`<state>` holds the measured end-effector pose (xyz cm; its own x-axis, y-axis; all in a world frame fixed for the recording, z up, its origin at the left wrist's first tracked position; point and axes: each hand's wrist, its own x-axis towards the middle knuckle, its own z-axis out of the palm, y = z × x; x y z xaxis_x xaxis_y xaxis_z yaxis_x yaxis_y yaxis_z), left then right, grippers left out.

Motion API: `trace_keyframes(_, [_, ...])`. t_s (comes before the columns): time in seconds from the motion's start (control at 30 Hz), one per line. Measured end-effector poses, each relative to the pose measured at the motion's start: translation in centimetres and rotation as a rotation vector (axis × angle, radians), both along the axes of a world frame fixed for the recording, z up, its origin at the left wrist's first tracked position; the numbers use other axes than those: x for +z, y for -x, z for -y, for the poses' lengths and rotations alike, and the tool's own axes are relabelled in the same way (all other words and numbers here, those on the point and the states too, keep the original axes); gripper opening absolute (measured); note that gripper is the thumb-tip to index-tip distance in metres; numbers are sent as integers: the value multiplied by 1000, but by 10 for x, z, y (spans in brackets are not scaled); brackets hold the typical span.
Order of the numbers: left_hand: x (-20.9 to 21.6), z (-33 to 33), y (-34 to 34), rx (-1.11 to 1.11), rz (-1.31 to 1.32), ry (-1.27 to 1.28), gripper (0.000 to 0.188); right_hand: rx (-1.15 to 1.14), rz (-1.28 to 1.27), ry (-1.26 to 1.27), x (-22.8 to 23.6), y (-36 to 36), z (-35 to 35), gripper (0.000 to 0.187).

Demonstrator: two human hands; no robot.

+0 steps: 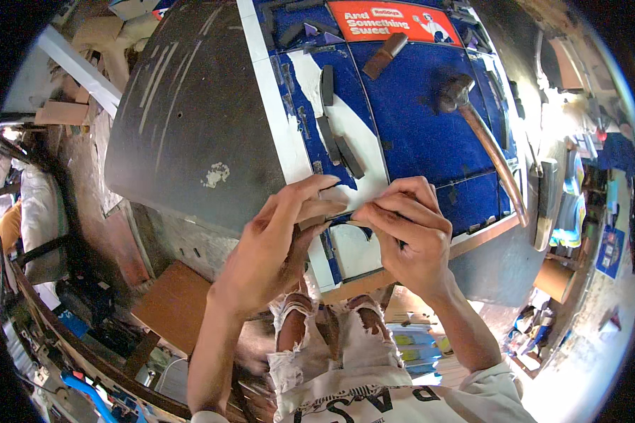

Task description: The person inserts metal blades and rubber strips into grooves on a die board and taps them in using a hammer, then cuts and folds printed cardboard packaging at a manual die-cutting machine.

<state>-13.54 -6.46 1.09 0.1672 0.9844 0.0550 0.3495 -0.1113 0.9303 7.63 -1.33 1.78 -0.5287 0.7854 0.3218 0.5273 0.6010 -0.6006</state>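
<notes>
My left hand [279, 229] and my right hand [409, 229] meet over the near edge of a blue-and-white work surface [430, 134]. Fingertips of both hands pinch a thin dark strip [341, 220], partly hidden by the fingers. Just beyond them, several black strips lie on the surface, among them an upright one [327, 84] and a slanted one [349, 156]. A hammer [490, 141] with a wooden handle rests to the right, its dark head pointing away from me. Farther off sits a brown block [386, 55].
A red printed panel [402, 21] lies at the far side, with black scraps around it. On the left is a large dark scuffed board [197, 120]. A brown wooden board [171, 307] stands lower left. Shelves with assorted goods line the right.
</notes>
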Motion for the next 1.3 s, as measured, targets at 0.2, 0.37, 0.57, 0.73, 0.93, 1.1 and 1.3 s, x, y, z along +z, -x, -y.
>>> trace_keyframes(0.2, [6, -7, 4, -97, 89, 187, 70, 2, 121, -324, -10, -2, 10, 32])
trace_keyframes(0.37, [-10, -12, 1, -138, -62, 7, 69, 15, 167, -253, 0, -3, 6, 30])
trace_keyframes(0.57, [-13, -4, -1, -118, -130, -152, 61, -75, 142, -51, 19, -19, -20, 29])
trace_keyframes(0.73, [-4, -3, -7, -127, -161, -64, 27, -462, 406, -304, 23, -114, -71, 34])
trace_keyframes(0.93, [-6, -2, -10, -80, -217, -253, 55, -332, 710, -306, 36, -128, -94, 32])
trace_keyframes(1.1, [-8, 0, -11, -76, -373, -219, 46, -530, 673, 389, 63, -98, -72, 22])
trace_keyframes(1.3, [10, -11, -18, -111, -368, -229, 47, -275, 214, 558, 55, -80, 69, 29])
